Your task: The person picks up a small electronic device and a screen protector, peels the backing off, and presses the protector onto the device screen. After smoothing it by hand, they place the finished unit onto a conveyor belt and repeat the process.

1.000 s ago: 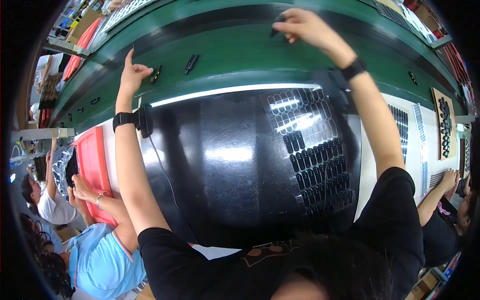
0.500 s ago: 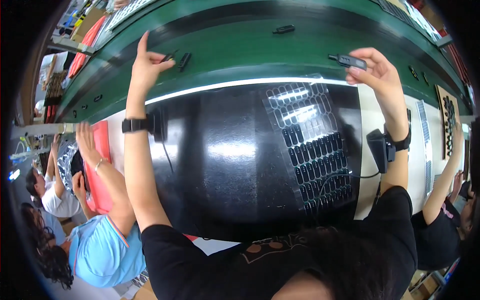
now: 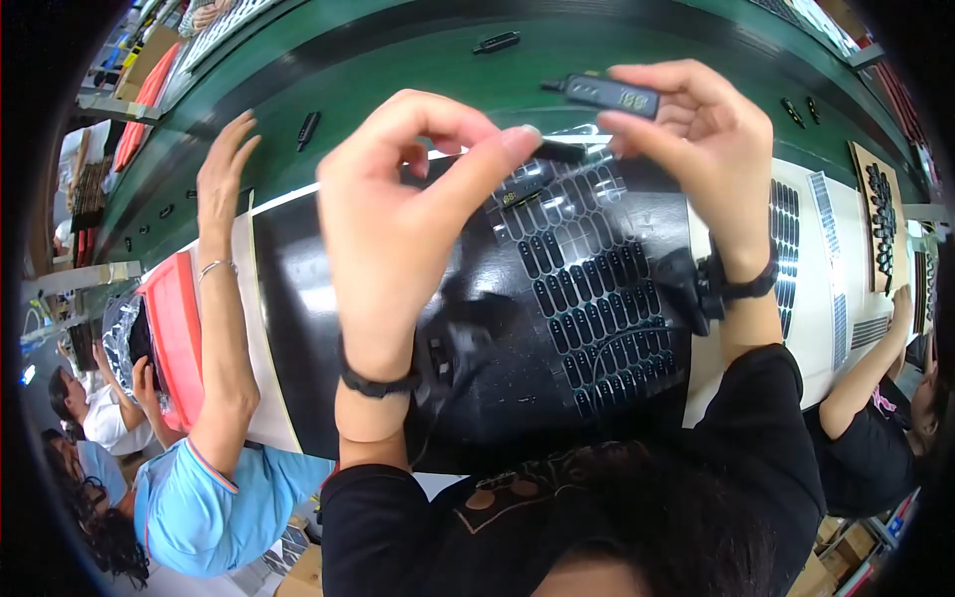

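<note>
In my right hand [image 3: 701,129], between thumb and fingers, is a small dark handheld device [image 3: 609,95]. It has a narrow tip at its left end and a lit display. My left hand [image 3: 403,204] has come close beside it, and a short black piece [image 3: 562,151] shows at its thumb tip; blur and the fingers hide the rest. Below both hands lies a clear sheet of oval pockets [image 3: 557,189], its nearer rows filled with dark oval stickers [image 3: 607,308]. A lit shape [image 3: 519,197] shows over the sheet, perhaps a reflection.
A green conveyor belt [image 3: 398,75] runs across the far side, carrying several dark devices, one [image 3: 497,42] at the top. The glossy black table [image 3: 308,348] is before me. At left, a co-worker's arm [image 3: 224,289] reaches beside a red tray [image 3: 177,328]. A board of devices [image 3: 880,229] stands right.
My left hand has swung right from the belt, bringing a dark piece toward the right hand. My right hand has moved slightly left with its device. The co-worker's arm at left has reached forward.
</note>
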Demonstrator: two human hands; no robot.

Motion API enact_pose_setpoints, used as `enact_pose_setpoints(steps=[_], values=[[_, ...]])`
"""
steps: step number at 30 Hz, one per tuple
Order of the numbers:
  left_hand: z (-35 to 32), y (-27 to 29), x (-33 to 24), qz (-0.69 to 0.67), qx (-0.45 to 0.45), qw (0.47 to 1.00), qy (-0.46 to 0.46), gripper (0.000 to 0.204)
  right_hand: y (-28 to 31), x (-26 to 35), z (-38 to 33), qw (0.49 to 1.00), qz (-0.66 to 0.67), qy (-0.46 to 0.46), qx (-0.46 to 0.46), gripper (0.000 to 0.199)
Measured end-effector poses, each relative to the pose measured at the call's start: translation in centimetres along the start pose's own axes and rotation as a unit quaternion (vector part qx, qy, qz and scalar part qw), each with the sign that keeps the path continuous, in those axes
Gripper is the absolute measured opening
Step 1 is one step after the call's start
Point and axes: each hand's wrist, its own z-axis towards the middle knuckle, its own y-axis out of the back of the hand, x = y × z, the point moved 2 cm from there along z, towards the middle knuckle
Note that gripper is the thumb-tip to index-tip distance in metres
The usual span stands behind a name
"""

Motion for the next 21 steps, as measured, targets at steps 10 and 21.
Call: enact_pose_setpoints(steps=[10, 21], values=[[-0.7, -2.2, -0.8, -0.297, 0.005, 0.953, 0.068, 0.009, -1.3, 2.4, -1.5, 0.993, -0.056, 0.076, 0.066, 0.031], [-0.4, -2.2, -0.2, -0.3, -0.001, 0.951, 0.073, 0.01, -1.6, 2.5, -1.6, 0.997, -0.061, 0.027, 0.045, 0.03]])
